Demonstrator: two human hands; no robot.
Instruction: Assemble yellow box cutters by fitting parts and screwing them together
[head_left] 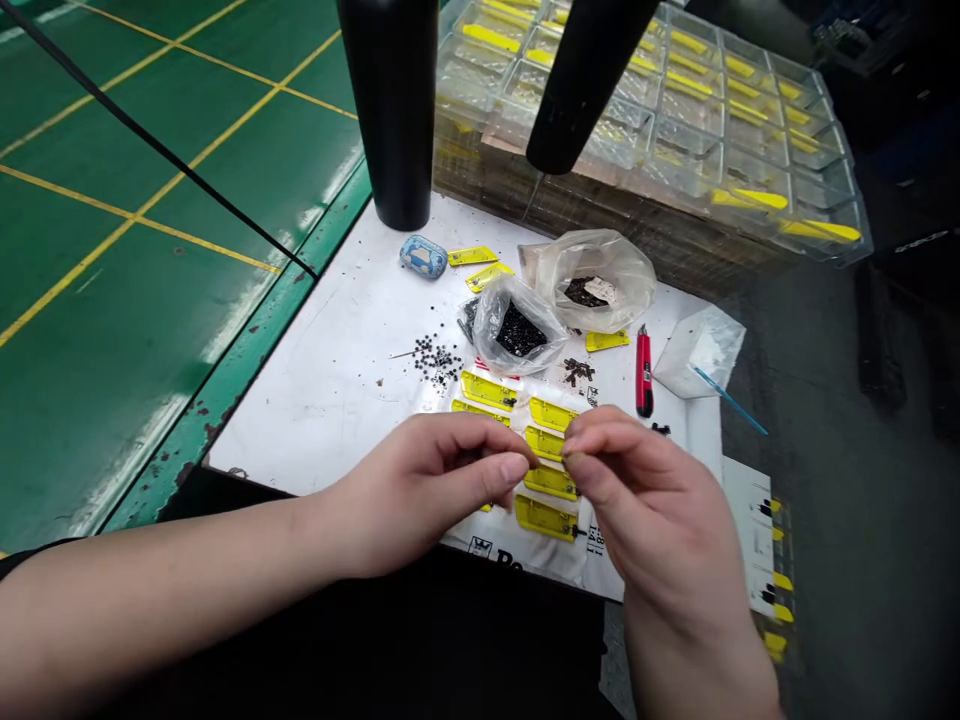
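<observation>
My left hand [450, 480] is over the left column of yellow parts, thumb and fingers pinched together; whatever is between them is too small to make out. Facing it, my right hand [652, 500] has its thumb and fingertips pressed together beside the right column of yellow parts [546, 516], and its contents are hidden too. Several yellow parts lie in two columns on a white printed sheet [495, 545]. Just beyond stands an open plastic bag of small black pieces [519, 332], with loose black pieces [435, 358] scattered to its left and dark brown bits [578, 373] to its right.
Farther back sit another open bag [600, 270] and a blue-and-white object [423, 257]. On the right are a red cutter [643, 372] and a clear container [701, 350]. Two black cylinders [394, 120] hang overhead, before stacked compartment trays [675, 140]. A green surface [150, 260] borders the left.
</observation>
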